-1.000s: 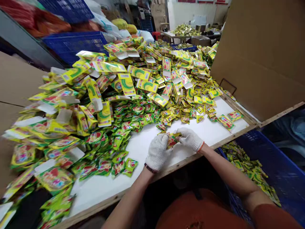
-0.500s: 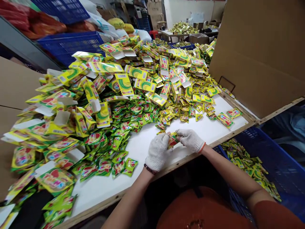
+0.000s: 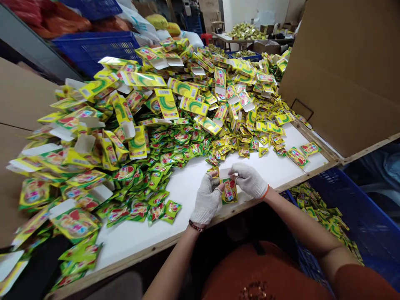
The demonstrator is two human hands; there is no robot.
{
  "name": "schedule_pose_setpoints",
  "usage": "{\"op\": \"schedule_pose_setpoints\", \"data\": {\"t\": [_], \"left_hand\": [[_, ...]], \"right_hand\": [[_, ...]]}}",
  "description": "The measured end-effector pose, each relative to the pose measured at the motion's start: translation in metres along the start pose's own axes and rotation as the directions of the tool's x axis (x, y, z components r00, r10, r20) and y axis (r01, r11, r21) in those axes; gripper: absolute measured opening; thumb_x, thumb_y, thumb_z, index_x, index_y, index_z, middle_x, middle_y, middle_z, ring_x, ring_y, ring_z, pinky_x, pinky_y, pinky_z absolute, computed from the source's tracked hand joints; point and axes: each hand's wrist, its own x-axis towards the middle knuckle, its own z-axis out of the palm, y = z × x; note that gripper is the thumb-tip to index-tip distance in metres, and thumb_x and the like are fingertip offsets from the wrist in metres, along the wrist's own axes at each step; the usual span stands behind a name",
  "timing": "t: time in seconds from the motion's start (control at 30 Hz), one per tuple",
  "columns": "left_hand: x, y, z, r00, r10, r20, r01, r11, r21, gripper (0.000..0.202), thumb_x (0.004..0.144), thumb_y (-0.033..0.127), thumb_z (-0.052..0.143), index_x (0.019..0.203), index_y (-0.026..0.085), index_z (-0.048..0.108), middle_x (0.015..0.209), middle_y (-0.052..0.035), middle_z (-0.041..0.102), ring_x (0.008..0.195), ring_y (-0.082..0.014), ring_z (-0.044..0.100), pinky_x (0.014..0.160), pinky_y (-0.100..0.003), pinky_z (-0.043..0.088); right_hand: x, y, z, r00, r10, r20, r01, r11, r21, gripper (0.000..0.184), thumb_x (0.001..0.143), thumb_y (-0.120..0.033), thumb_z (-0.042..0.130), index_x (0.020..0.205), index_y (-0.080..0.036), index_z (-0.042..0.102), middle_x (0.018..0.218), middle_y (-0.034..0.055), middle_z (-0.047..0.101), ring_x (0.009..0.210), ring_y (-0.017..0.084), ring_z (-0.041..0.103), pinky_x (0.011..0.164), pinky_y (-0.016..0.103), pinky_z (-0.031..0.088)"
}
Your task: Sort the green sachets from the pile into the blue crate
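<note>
Both my hands wear white knit gloves and meet over the near edge of the white table [image 3: 193, 183]. My left hand [image 3: 208, 200] grips a small yellow-green carton [image 3: 229, 191] from the left, with its printed face towards me. My right hand [image 3: 248, 179] pinches the carton's white top flap. Just left of my hands spreads a heap of small green sachets [image 3: 168, 156]. Beyond it, flat yellow cartons [image 3: 165, 102] are piled high.
A blue crate [image 3: 350, 216] holding filled packs stands low at the right, below the table edge. A large cardboard sheet [image 3: 343, 71] leans at the right. Blue crates [image 3: 96, 48] and another worktable [image 3: 246, 37] stand behind the pile.
The carton has turned upright between my hands, showing its printed face, and its white top flap now stands open. Both hands shifted slightly up on the table.
</note>
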Motion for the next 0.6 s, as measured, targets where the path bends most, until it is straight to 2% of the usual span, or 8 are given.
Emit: {"op": "schedule_pose_setpoints", "data": {"t": [0.03, 0.07, 0.17, 0.27, 0.4, 0.47, 0.53, 0.6], "left_hand": [[-0.002, -0.002, -0.002, 0.999, -0.046, -0.021, 0.044, 0.997, -0.063, 0.046, 0.082, 0.033, 0.064, 0.123, 0.02, 0.047, 0.105, -0.0082, 0.07, 0.095, -0.0213, 0.069, 0.085, -0.038, 0.056], [-0.005, -0.003, -0.004, 0.997, -0.075, -0.027, 0.072, 0.993, -0.098, 0.049, 0.08, 0.034, 0.067, 0.123, 0.02, 0.046, 0.103, -0.0081, 0.07, 0.094, -0.0214, 0.07, 0.084, -0.038, 0.057], [-0.01, -0.008, -0.008, 0.997, -0.072, -0.003, 0.072, 0.996, -0.062, 0.043, 0.08, 0.036, 0.067, 0.117, 0.019, 0.055, 0.104, -0.0084, 0.072, 0.097, -0.0225, 0.069, 0.088, -0.039, 0.055], [-0.009, -0.009, -0.012, 1.0, -0.011, 0.012, 0.011, 0.999, 0.046, 0.028, 0.079, 0.035, 0.065, 0.102, 0.019, 0.067, 0.101, -0.0071, 0.073, 0.096, -0.0222, 0.067, 0.089, -0.037, 0.053], [-0.005, -0.007, -0.011, 1.0, -0.019, 0.002, 0.019, 0.998, 0.063, 0.022, 0.079, 0.036, 0.065, 0.09, 0.018, 0.069, 0.092, -0.0054, 0.073, 0.089, -0.0206, 0.066, 0.084, -0.036, 0.053], [-0.004, -0.006, -0.007, 0.998, -0.053, -0.026, 0.053, 0.999, -0.004, 0.026, 0.076, 0.037, 0.069, 0.093, 0.018, 0.064, 0.092, -0.0052, 0.071, 0.087, -0.0199, 0.067, 0.082, -0.035, 0.054], [-0.004, -0.006, -0.004, 0.994, -0.101, -0.044, 0.095, 0.987, -0.131, 0.037, 0.072, 0.036, 0.073, 0.098, 0.018, 0.055, 0.092, -0.0043, 0.07, 0.084, -0.019, 0.068, 0.077, -0.034, 0.056], [-0.004, -0.006, -0.001, 0.989, -0.137, -0.047, 0.123, 0.965, -0.233, 0.047, 0.069, 0.034, 0.076, 0.103, 0.02, 0.047, 0.089, -0.0027, 0.069, 0.081, -0.0182, 0.069, 0.074, -0.033, 0.056]], "right_hand": [[-0.006, 0.003, 0.007, 0.994, 0.066, -0.089, -0.059, 0.995, 0.08, 0.012, 0.078, -0.017, 0.059, 0.09, -0.019, 0.063, 0.078, 0.0005, 0.064, 0.071, 0.014, 0.058, 0.068, 0.026, 0.048], [-0.011, 0.006, 0.014, 0.982, 0.147, -0.122, -0.124, 0.976, 0.181, 0.016, 0.079, -0.022, 0.061, 0.094, -0.019, 0.062, 0.079, 0.0007, 0.064, 0.07, 0.014, 0.059, 0.068, 0.027, 0.049], [-0.026, 0.012, 0.028, 0.959, 0.283, -0.027, -0.252, 0.891, 0.379, 0.023, 0.079, -0.031, 0.063, 0.098, -0.018, 0.061, 0.083, 0.0019, 0.067, 0.075, 0.016, 0.063, 0.071, 0.029, 0.052], [-0.03, 0.009, 0.028, 0.963, 0.265, 0.049, -0.263, 0.884, 0.387, 0.02, 0.083, -0.034, 0.059, 0.092, -0.018, 0.065, 0.089, 0.0035, 0.07, 0.083, 0.018, 0.063, 0.077, 0.031, 0.051], [-0.017, 0.005, 0.022, 0.97, 0.224, 0.089, -0.241, 0.893, 0.381, 0.024, 0.083, -0.04, 0.061, 0.077, -0.017, 0.064, 0.074, 0.0013, 0.064, 0.071, 0.015, 0.057, 0.07, 0.028, 0.049], [-0.011, 0.005, 0.02, 0.965, 0.245, 0.092, -0.259, 0.854, 0.451, 0.027, 0.078, -0.042, 0.067, 0.088, -0.017, 0.064, 0.072, -0.0004, 0.062, 0.066, 0.013, 0.055, 0.064, 0.026, 0.047], [-0.007, 0.005, 0.019, 0.959, 0.259, 0.119, -0.283, 0.817, 0.502, 0.04, 0.076, -0.045, 0.068, 0.104, -0.016, 0.064, 0.075, -0.0006, 0.062, 0.065, 0.013, 0.055, 0.062, 0.026, 0.047], [-0.006, 0.003, 0.017, 0.958, 0.233, 0.165, -0.284, 0.843, 0.456, 0.038, 0.081, -0.047, 0.063, 0.1, -0.015, 0.067, 0.072, 0.0002, 0.062, 0.065, 0.013, 0.055, 0.063, 0.026, 0.047]]}}
